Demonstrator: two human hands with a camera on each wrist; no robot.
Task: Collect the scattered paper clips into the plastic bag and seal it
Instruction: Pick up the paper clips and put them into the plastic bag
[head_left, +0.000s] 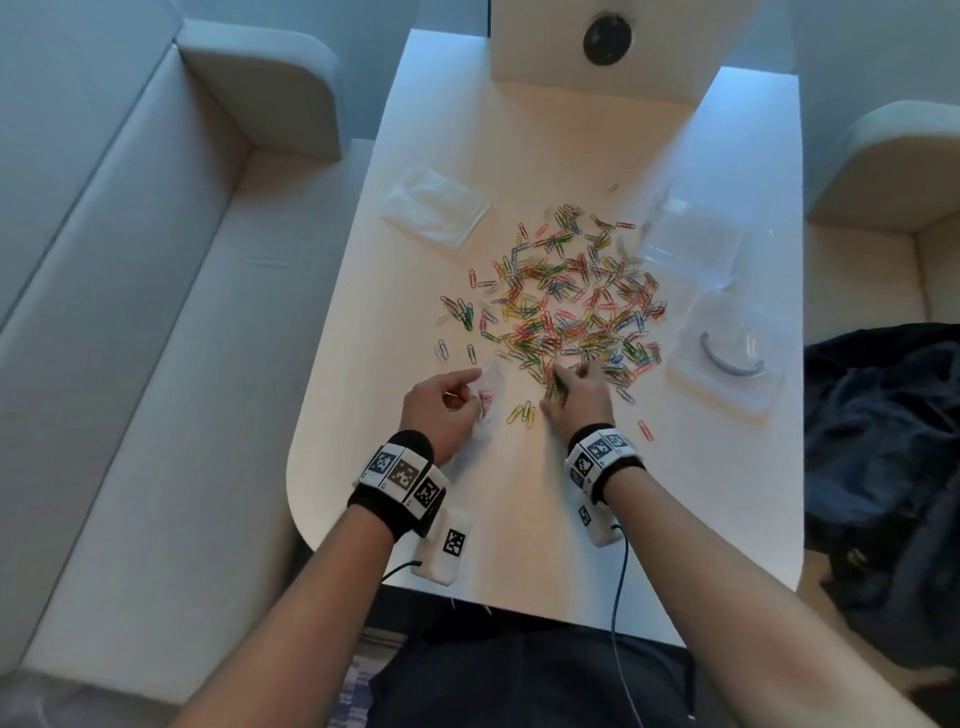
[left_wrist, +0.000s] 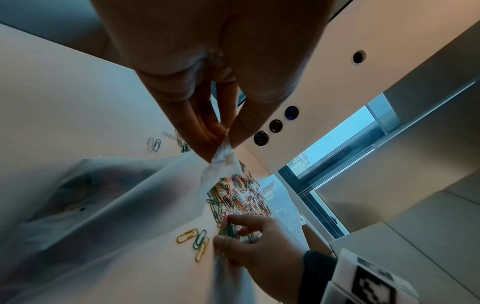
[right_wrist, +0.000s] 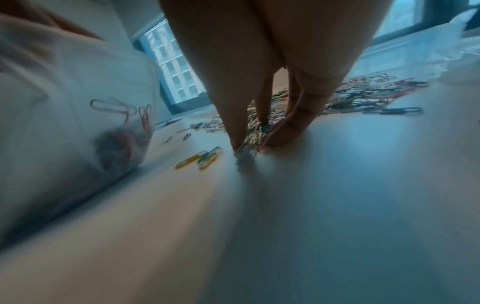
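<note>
Head view shows us holding the plastic bag (head_left: 485, 402) with our left hand (head_left: 447, 410), thumb and fingers pinching its top edge so the mouth stays lifted and turned toward the heap. From the left wrist view, that pinch sits right on the ribbed seal strip, and the thin, cloudy film sags away below it. A few pink clips already lie inside (seen through the film from the right wrist view).

Our right hand (head_left: 576, 397) is bunched at the near edge of the paper clips (head_left: 566, 296), fingertips (right_wrist: 240, 144) drawn together around a small tangle of them, close beside the bag, which we judge keeps the carry short. Three loose clips (left_wrist: 196, 241), yellow and green, lie between the two hands.

Most of the wire clips, coated in red, green, blue and yellow, still sprawl across the smooth pale surface (head_left: 519, 519), so the collecting looks barely begun. Farther out rest a crinkled stack of clear bags (head_left: 434, 210), at left, and a clear rigid box (head_left: 696, 244) with its lid (head_left: 724, 364), at right.
</note>
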